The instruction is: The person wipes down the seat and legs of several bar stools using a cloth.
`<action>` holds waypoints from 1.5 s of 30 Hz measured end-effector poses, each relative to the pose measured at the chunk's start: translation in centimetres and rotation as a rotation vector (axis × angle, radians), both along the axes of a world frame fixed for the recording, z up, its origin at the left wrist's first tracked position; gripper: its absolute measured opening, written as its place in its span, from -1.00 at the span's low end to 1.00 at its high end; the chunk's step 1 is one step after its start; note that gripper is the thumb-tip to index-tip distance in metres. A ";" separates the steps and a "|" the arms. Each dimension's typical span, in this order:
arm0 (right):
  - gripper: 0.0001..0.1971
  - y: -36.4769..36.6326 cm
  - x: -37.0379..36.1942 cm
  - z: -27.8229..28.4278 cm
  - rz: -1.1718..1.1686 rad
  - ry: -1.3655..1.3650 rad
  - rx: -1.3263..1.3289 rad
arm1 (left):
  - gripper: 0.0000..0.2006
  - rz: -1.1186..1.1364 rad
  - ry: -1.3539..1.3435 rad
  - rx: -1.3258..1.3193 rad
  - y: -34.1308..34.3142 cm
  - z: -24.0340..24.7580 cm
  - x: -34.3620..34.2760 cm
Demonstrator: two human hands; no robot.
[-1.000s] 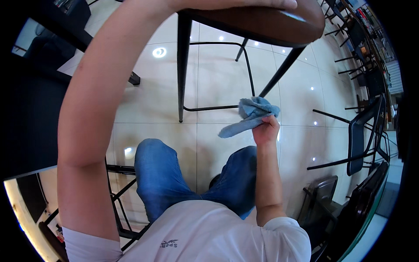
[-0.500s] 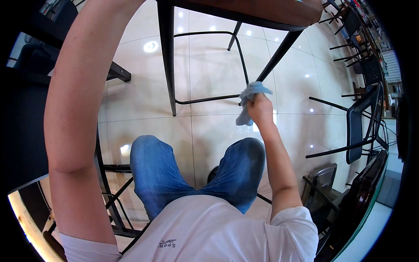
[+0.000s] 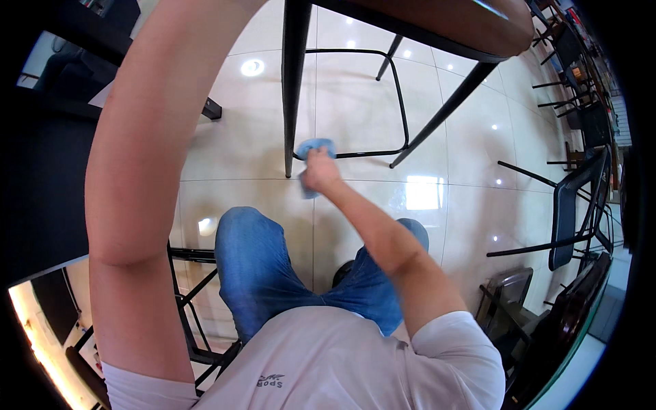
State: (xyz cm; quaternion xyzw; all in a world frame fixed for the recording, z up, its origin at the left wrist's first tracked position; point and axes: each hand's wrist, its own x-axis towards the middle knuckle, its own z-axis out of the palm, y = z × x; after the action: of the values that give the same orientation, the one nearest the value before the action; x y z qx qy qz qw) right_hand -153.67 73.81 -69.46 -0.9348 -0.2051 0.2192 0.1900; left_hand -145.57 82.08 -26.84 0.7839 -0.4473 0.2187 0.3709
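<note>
1. Right hand [image 3: 320, 172] is closed around a blue cloth [image 3: 313, 149], pressing it against the lower part of the black front leg [image 3: 295, 89] of the stool.
2. Left hand is out of view; only its forearm [image 3: 147, 171] shows, rising past the left of that leg toward the top edge, so its grip cannot be told.
3. Brown seat [image 3: 471, 27] of the stool sits above and to the right of the leg.
4. Black footrest bar [image 3: 369, 154] runs rightward from the leg, just beside the cloth.
5. Glossy tiled floor [image 3: 437, 198] lies beneath the leg.
</note>
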 end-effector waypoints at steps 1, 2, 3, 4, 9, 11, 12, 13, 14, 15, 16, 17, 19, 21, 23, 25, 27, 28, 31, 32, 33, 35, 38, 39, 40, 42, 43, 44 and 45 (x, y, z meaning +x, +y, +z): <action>-0.49 0.8 0.3 -0.6 -0.077 0.040 0.109 | -0.49 0.044 -0.145 0.033 -1.0 1.0 -0.6; -0.41 1.7 0.2 -2.2 -0.137 0.106 0.217 | -0.49 0.044 -0.141 0.030 -0.7 1.6 -0.8; -0.25 2.3 0.5 -2.1 -0.166 0.213 0.249 | -0.48 -0.006 0.019 0.073 -0.1 2.7 -1.2; -0.25 2.2 0.3 -2.1 -0.164 0.222 0.254 | -0.48 -0.058 0.178 0.114 0.2 3.2 -1.3; -0.17 -0.2 0.4 -1.5 0.028 0.096 0.378 | -0.46 0.101 0.038 0.077 -0.4 1.5 0.0; -0.30 -2.3 1.3 -2.6 0.157 -0.085 0.380 | -0.46 0.183 -0.029 0.054 -1.5 2.4 1.2; -0.34 -2.7 2.0 -0.8 0.140 0.000 0.338 | -0.46 0.182 0.326 0.155 -1.7 5.0 1.3; -0.39 -3.2 3.1 1.7 0.125 0.081 0.295 | -0.46 0.181 0.681 0.250 -1.5 6.5 1.2; -0.43 -4.5 4.9 2.5 -0.002 0.158 0.362 | -0.46 0.185 0.675 0.249 -1.0 5.8 0.7; -0.46 -5.6 6.2 2.6 -0.181 0.176 0.649 | -0.46 0.068 0.306 0.179 0.0 4.0 -0.2; -0.52 -4.5 6.8 5.2 -0.424 0.376 0.923 | -0.47 -0.029 -0.051 0.126 1.2 2.3 -1.3; -0.55 -4.6 8.5 5.7 -0.454 0.332 1.076 | -0.47 0.069 -0.137 0.013 0.7 1.1 -2.2; -0.55 -4.0 9.9 6.3 -0.507 0.385 1.223 | -0.47 0.006 -0.005 0.026 1.0 2.0 -0.7; -0.58 -3.3 10.4 4.8 -0.511 0.584 1.202 | -0.47 -0.065 0.125 0.039 1.3 2.5 -0.1; -0.62 -1.3 8.8 3.9 -0.369 0.769 0.952 | -0.50 -0.007 0.071 0.165 1.6 2.7 -0.4; -0.63 -1.1 8.5 0.3 -0.298 0.875 0.852 | -0.53 0.061 -0.134 0.037 1.1 1.4 -2.8; -0.68 -0.4 9.1 -0.2 -0.345 0.940 0.800 | -0.54 0.067 -0.159 0.029 0.6 0.7 -0.8; -0.76 -0.3 9.7 -0.4 -0.267 0.951 0.800 | -0.55 0.075 -0.180 0.015 0.3 0.3 0.2; -0.83 4.2 11.9 -1.8 -0.138 0.858 0.632 | -0.59 -0.111 -0.238 0.002 0.4 0.9 -0.3; -0.79 4.8 13.1 -2.8 -0.134 0.746 0.431 | -0.59 -0.116 -0.228 -0.010 0.1 0.6 -0.2; -0.79 4.7 14.1 -3.9 -0.154 0.739 0.431 | -0.60 -0.100 -0.193 -0.013 -0.1 0.2 0.4; -0.69 6.5 15.7 -4.1 -0.064 0.233 0.348 | -0.60 -0.061 -0.153 0.013 -0.1 0.5 0.0; -0.65 8.4 19.8 -2.3 -0.213 -0.050 0.326 | -0.60 -0.031 -0.122 0.036 0.0 0.7 -0.1; -0.68 8.9 20.5 -1.8 -0.360 -0.256 0.508 | -0.60 -0.030 -0.119 0.036 -0.3 0.6 0.4; -0.71 9.2 21.2 -1.3 -0.507 -0.464 0.688 | -0.60 -0.045 -0.123 0.031 -0.6 0.5 0.6; -0.69 11.8 19.8 5.7 -0.380 -0.392 0.859 | -0.60 -0.003 -0.113 0.073 0.3 1.0 0.2; -0.68 12.0 20.2 7.4 -0.336 -0.411 0.874 | -0.60 0.006 -0.118 0.073 -0.2 1.4 -0.7; -0.67 11.5 21.8 7.5 -0.302 -0.435 0.796 | -0.60 -0.016 -0.136 0.044 -0.9 1.5 -0.2; -0.67 11.0 23.0 7.3 -0.274 -0.448 0.706 | -0.60 -0.024 -0.138 0.027 -1.4 1.3 0.3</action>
State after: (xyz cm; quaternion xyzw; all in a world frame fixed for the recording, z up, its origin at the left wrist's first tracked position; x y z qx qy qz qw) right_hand -130.68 84.82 -62.18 -0.8555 -0.1777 -0.0996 0.4761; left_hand -145.31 80.65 -25.52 0.7666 -0.4839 0.2616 0.3313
